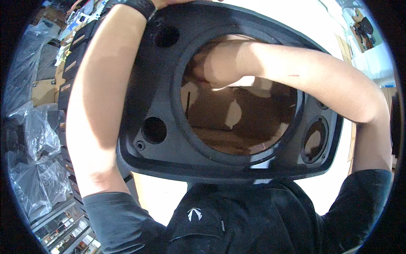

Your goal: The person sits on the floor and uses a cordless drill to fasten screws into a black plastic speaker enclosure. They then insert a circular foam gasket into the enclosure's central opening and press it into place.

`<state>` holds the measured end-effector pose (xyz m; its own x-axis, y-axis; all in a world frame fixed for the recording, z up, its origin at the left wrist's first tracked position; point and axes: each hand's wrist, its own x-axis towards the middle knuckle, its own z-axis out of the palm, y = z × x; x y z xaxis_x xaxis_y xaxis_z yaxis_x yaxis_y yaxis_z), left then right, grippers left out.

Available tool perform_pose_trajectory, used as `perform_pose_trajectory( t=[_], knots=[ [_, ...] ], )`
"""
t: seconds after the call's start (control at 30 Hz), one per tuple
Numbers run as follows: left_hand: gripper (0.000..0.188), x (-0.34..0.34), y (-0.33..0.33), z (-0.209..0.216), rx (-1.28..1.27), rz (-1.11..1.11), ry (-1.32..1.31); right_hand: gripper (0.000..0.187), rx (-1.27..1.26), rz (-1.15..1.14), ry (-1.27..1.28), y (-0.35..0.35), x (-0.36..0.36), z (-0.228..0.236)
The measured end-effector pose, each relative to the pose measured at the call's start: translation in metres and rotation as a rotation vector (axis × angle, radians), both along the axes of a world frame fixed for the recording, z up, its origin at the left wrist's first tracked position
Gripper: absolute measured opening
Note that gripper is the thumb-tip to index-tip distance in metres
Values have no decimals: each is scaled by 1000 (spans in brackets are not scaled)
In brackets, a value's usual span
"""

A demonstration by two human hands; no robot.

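A black speaker cabinet [169, 93] lies in front of me, its front face with a large round opening turned up. My right arm bends over the right side and reaches into this opening. Inside, my right hand [211, 63] is by the upper left of the opening; its fingers are lost in shadow, and anything they hold is hidden. My left arm, with a black wristband [141, 6], stretches along the cabinet's left side. At the far edge, my left hand [171, 2] touches the cabinet; the picture's upper edge cuts off most of its fingers.
Two small round holes pierce the cabinet's left side; an oval opening [315, 142] sits at its lower right. A white surface [158, 190] shows beneath. Black ribbed pieces [76, 63] line the left, beside plastic-wrapped goods [40, 135]. A metal rack [63, 228] stands at lower left.
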<state>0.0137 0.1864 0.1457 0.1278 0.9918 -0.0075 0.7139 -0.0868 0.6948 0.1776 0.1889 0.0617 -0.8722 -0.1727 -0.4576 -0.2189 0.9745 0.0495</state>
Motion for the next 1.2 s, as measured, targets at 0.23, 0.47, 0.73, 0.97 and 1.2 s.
perform_pose_trajectory(
  t=[0.23,0.47,0.73,0.97,1.2],
  knots=[
    [36,9,3,5,468,-85,524,44,-134,21,36,12,-1,10],
    [44,2,24,2,363,-134,701,42,-260,99,194,50,-6,-38],
    [49,-16,21,-24,471,-125,708,40,-267,67,40,39,-15,-33],
    [58,39,-101,12,226,207,514,38,-208,-88,-6,3,7,-91],
    [26,22,-135,30,170,451,133,39,-295,-91,-54,-1,-1,-68]
  ],
)
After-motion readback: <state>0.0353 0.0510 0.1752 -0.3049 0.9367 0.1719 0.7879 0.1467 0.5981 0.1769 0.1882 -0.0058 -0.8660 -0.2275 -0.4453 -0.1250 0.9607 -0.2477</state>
